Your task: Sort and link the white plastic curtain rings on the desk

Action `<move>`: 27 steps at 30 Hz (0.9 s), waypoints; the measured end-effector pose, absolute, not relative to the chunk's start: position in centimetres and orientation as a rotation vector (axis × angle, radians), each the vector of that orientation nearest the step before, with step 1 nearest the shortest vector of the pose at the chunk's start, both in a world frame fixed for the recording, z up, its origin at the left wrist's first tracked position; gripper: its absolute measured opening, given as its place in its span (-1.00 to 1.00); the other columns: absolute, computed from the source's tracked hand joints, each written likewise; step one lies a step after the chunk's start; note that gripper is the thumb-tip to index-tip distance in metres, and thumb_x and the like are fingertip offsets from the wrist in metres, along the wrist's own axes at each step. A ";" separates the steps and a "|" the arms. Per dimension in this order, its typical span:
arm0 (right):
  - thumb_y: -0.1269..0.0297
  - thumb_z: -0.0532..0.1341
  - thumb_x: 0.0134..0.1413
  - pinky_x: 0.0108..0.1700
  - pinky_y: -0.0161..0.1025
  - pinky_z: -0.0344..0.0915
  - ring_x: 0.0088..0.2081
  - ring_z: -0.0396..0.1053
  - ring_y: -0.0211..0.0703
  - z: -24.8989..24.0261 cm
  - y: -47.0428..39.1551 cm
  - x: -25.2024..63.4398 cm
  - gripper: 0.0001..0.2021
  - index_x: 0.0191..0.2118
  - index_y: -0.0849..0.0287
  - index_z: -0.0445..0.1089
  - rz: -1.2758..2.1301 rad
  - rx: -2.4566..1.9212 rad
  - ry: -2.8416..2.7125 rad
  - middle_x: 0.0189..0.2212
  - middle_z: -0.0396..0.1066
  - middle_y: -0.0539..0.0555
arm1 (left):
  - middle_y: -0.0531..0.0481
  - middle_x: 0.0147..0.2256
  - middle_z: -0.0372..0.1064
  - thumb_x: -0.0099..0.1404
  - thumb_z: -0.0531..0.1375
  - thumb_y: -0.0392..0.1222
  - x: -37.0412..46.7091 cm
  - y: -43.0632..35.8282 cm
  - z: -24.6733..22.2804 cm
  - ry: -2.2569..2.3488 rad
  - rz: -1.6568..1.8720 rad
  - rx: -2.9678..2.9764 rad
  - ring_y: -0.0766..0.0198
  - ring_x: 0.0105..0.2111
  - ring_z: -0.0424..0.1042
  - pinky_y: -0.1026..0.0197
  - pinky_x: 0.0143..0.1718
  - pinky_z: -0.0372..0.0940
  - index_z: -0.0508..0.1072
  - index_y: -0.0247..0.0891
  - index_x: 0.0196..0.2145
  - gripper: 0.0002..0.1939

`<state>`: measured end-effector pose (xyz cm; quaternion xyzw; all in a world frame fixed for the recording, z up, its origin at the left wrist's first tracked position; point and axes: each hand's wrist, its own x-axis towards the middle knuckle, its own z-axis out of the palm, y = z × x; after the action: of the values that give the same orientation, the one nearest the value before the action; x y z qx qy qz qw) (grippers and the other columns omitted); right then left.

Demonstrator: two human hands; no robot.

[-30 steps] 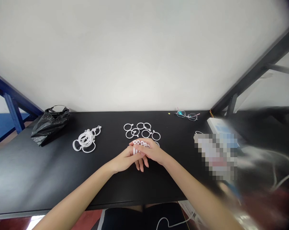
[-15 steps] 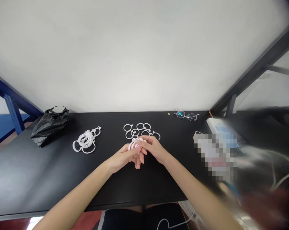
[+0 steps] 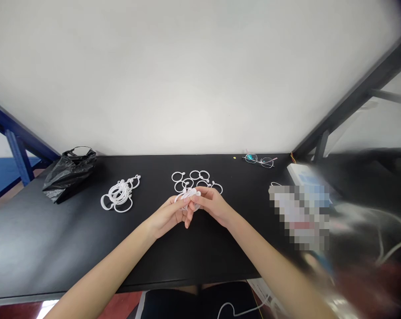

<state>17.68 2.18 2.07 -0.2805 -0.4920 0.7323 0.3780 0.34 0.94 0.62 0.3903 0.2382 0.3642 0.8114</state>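
Near the middle of the black table (image 3: 71, 248), my left hand (image 3: 170, 215) is closed on a bunch of white rings (image 3: 186, 193). My right hand (image 3: 214, 204) pinches the right side of the same bunch, its fingertips touching those of my left hand. Just behind my hands, several loose white rings (image 3: 178, 177) lie flat, some overlapping. A tangled pile of white rings (image 3: 119, 193) rests to the left. The fingers partly hide the held rings, so how they are joined cannot be seen.
A black plastic bag (image 3: 69, 173) sits at the back left. Eyeglasses (image 3: 259, 160) lie at the back right, beside a tiny yellow piece (image 3: 234, 157). A white box (image 3: 306, 179) and a pixelated item stand at the right. Metal frame bars slope up on both sides.
The held rings have shifted slightly left and bunched closer together between my fingers. The fingers of my left hand have curled in more. The rings on the table have not moved.
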 end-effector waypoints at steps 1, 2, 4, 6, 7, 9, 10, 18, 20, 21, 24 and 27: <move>0.10 0.37 0.00 -0.21 -0.21 0.35 -0.40 0.44 -0.22 2.0 2.2 17.7 -0.72 -0.30 0.23 0.45 1.867 -0.724 -1.252 -0.51 0.44 -0.02 | 0.04 -0.62 0.35 0.29 0.24 -0.03 0.3 0.9 0.6 0.505 0.778 0.824 0.42 -0.65 0.33 0.34 -0.54 0.33 0.47 -0.38 -0.45 -0.67; 0.10 0.38 -0.03 -0.20 -0.21 0.35 -0.38 0.44 -0.21 2.0 2.2 17.6 -0.71 -0.30 0.23 0.46 1.861 -0.736 -1.247 -0.49 0.45 -0.01 | 0.04 -0.62 0.35 0.30 0.23 -0.04 0.3 1.0 0.5 0.505 0.778 0.817 0.41 -0.65 0.33 0.33 -0.54 0.34 0.46 -0.38 -0.47 -0.67; 0.10 0.42 -0.11 -0.20 -0.21 0.33 -0.37 0.43 -0.21 2.0 2.3 17.6 -0.69 -0.31 0.22 0.46 1.847 -0.772 -1.233 -0.48 0.46 -0.01 | 0.03 -0.63 0.35 0.30 0.22 -0.07 0.3 0.9 0.4 0.507 0.782 0.807 0.41 -0.66 0.33 0.32 -0.53 0.34 0.46 -0.38 -0.49 -0.67; 0.11 0.46 -0.19 -0.20 -0.20 0.32 -0.37 0.43 -0.20 2.0 2.3 17.5 -0.67 -0.34 0.21 0.46 1.844 -0.810 -1.224 -0.49 0.46 -0.02 | 0.02 -0.64 0.35 0.30 0.22 -0.06 0.4 0.9 0.3 0.509 0.779 0.801 0.40 -0.67 0.33 0.31 -0.54 0.34 0.45 -0.38 -0.50 -0.66; 0.11 0.47 -0.22 -0.21 -0.20 0.32 -0.38 0.43 -0.20 2.0 2.2 17.5 -0.66 -0.35 0.21 0.45 1.846 -0.825 -1.221 -0.49 0.46 -0.03 | 0.02 -0.64 0.34 0.30 0.22 -0.05 0.4 0.9 0.3 0.510 0.774 0.802 0.40 -0.67 0.32 0.32 -0.55 0.34 0.45 -0.38 -0.51 -0.65; 0.13 0.49 -0.27 -0.22 -0.20 0.32 -0.40 0.43 -0.20 2.0 2.1 17.4 -0.63 -0.35 0.20 0.44 1.854 -0.852 -1.214 -0.48 0.46 -0.03 | 0.02 -0.64 0.34 0.28 0.22 -0.01 0.4 0.9 0.4 0.520 0.764 0.805 0.40 -0.68 0.31 0.32 -0.57 0.32 0.42 -0.37 -0.53 -0.63; 0.15 0.50 -0.29 -0.23 -0.20 0.32 -0.41 0.42 -0.21 2.0 2.1 17.4 -0.62 -0.34 0.20 0.43 1.852 -0.868 -1.209 -0.48 0.46 -0.03 | 0.02 -0.63 0.34 0.27 0.23 0.00 0.5 1.0 0.4 0.528 0.762 0.807 0.40 -0.68 0.31 0.33 -0.58 0.32 0.41 -0.37 -0.54 -0.62; 0.26 0.52 -0.38 -0.60 -0.41 0.08 -0.57 0.27 -0.38 1.9 2.2 17.3 -0.49 -0.22 0.18 0.38 1.861 -0.921 -1.196 -0.50 0.44 -0.07 | 0.10 -0.68 0.21 0.22 0.27 -0.02 0.3 1.5 0.5 0.619 0.782 0.797 0.44 -0.68 0.21 0.34 -0.59 0.27 0.44 -0.38 -0.45 -0.68; 0.29 0.52 -0.37 -0.62 -0.41 0.10 -0.66 0.18 -0.45 1.8 2.2 17.3 -0.48 -0.21 0.18 0.35 1.893 -0.900 -1.178 -0.50 0.44 -0.09 | 0.10 -0.70 0.20 0.21 0.27 0.01 0.3 1.5 0.3 0.621 0.795 0.805 0.44 -0.68 0.20 0.33 -0.57 0.26 0.43 -0.37 -0.48 -0.66; 0.30 0.52 -0.36 -0.63 -0.41 0.11 -0.69 0.14 -0.48 1.7 2.2 17.4 -0.48 -0.20 0.18 0.33 1.905 -0.890 -1.169 -0.51 0.44 -0.10 | 0.11 -0.70 0.18 0.20 0.27 0.01 0.2 1.5 0.2 0.627 0.804 0.805 0.45 -0.68 0.18 0.33 -0.57 0.26 0.42 -0.37 -0.48 -0.66; 0.31 0.51 -0.34 -0.63 -0.41 0.14 -0.73 0.13 -0.50 1.6 2.2 17.4 -0.47 -0.20 0.16 0.29 1.931 -0.864 -1.147 -0.53 0.43 -0.14 | 0.17 -0.70 0.13 0.17 0.30 -0.03 0.2 1.5 0.1 0.637 0.815 0.799 0.50 -0.70 0.08 0.34 -0.55 0.26 0.43 -0.36 -0.45 -0.70; 0.30 0.50 -0.31 -0.63 -0.43 0.15 -0.74 0.14 -0.50 1.7 2.2 17.4 -0.48 -0.20 0.16 0.28 1.945 -0.858 -1.145 -0.57 0.42 -0.16 | 0.17 -0.66 0.15 0.09 0.34 -0.13 0.1 1.4 0.2 0.633 0.788 0.813 0.52 -0.68 0.07 0.36 -0.55 0.24 0.45 -0.36 -0.36 -0.76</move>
<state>17.44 2.18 1.66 -0.3320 -0.4432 0.7529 0.3555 0.10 1.39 0.25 0.3784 0.2947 0.3670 0.7970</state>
